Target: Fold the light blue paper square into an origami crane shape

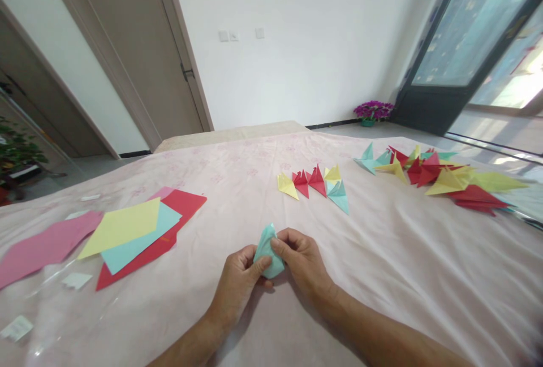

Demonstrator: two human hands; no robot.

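A folded piece of light blue-green origami paper [268, 244] is held up between my two hands, just above the cloth. My left hand [241, 277] pinches its lower left side, with the thumb lying across the front. On the upper right edge, my right hand [304, 255] grips it between thumb and fingers. The far side of the paper is hidden from me. Beyond the hands stands a short row of folded paper cranes, among them a yellow one [288, 186], a red one [301, 183] and a light blue one [338, 195].
Flat sheets lie at the left: a yellow sheet [123, 225], a blue sheet [139, 245], a red sheet [189, 204] and a pink sheet [51, 245]. White scraps [77, 280] are near them. A heap of colourful cranes [441, 177] covers the right side of the pink tablecloth [237, 191].
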